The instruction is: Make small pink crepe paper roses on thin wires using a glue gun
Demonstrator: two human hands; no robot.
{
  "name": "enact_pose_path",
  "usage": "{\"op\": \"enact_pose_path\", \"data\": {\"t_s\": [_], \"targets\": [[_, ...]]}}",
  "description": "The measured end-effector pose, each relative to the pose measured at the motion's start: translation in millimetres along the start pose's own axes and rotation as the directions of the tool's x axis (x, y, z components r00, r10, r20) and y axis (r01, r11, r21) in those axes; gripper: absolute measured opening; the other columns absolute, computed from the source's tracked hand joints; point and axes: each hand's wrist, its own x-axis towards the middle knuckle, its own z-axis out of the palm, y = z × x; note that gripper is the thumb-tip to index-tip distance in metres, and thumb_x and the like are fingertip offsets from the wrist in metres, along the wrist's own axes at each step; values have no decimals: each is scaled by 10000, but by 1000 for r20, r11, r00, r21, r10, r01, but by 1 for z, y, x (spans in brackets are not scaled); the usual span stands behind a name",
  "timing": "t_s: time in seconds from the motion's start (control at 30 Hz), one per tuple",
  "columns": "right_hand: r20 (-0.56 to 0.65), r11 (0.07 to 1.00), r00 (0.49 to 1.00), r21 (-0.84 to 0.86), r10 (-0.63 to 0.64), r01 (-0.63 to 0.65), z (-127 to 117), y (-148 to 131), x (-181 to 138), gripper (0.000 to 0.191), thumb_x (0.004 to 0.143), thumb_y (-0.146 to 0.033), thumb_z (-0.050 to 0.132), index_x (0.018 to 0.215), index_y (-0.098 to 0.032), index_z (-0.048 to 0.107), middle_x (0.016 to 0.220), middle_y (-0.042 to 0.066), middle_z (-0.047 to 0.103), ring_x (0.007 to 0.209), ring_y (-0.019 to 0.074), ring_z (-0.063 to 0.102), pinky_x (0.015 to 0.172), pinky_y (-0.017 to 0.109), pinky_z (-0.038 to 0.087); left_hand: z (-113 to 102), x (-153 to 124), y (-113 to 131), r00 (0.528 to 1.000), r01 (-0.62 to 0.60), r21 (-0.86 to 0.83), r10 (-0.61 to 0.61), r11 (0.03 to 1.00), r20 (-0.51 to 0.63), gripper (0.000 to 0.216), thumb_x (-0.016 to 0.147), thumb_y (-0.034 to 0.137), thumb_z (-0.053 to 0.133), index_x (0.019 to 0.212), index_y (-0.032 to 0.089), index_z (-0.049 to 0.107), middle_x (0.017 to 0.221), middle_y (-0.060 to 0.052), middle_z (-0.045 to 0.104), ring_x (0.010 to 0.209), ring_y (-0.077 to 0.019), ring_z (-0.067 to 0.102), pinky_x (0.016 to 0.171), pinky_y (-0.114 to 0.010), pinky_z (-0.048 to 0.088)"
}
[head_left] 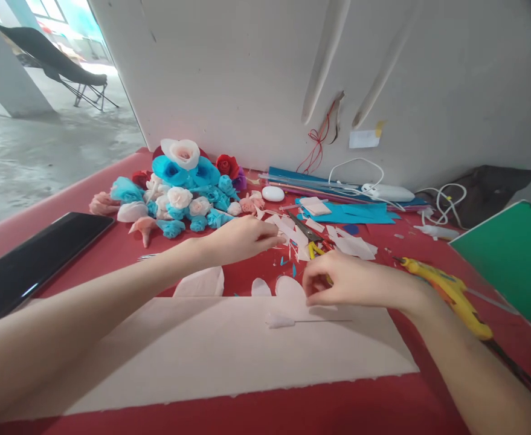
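My left hand reaches over the pale paper scraps, fingers loosely stretched to the right and nothing visible in them. My right hand has its fingers curled and pinched at the edge of a pale pink paper petal. Scissors with yellow handles lie just behind it, partly hidden by the hand. In front, on a long pale paper sheet, rests a thin wire stem with a rolled paper bud at its left end. More cut petals lie along the sheet's far edge.
Blue, white, pink and red paper flowers are heaped at the back left. A black glossy panel lies left. A yellow glue gun and a green board are at right. Blue paper and cables sit by the wall.
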Motion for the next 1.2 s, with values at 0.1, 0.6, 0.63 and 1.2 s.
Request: {"op": "enact_pose_path", "data": {"t_s": [0.1,0.6,0.63,1.2], "targets": [[68,993,998,-119,-1,9,6,-6,3,94,632,-258,624,684,-183,599,681,-28,554,608,88,462,473,189,293,0,1,-3,1000,28,55,-28,998,7,397,821,307,467,459,147,435,438,51,348,425,-71,304,446,-230,215],[170,972,985,-231,7,32,12,-7,4,91,701,-203,478,699,-193,569,707,-38,565,620,73,474,479,172,314,2,2,-16,987,35,173,-6,984,-163,231,755,286,585,964,199,627,984,-43,607,801,-156,552,668,-249,416],[168,973,986,-231,9,30,12,-7,3,82,704,-241,501,707,-195,569,717,-36,562,625,77,474,476,174,313,2,3,-17,986,18,175,12,984,-166,198,763,296,580,918,191,644,985,-45,611,828,-162,556,739,-269,421],[188,971,982,-236,20,26,18,-2,7,86,649,-196,505,698,-183,574,715,-7,559,607,94,474,470,199,284,-6,-6,15,991,-88,243,109,966,-77,438,797,67,424,1223,163,445,1129,-108,559,965,-200,564,715,-278,473]]}}
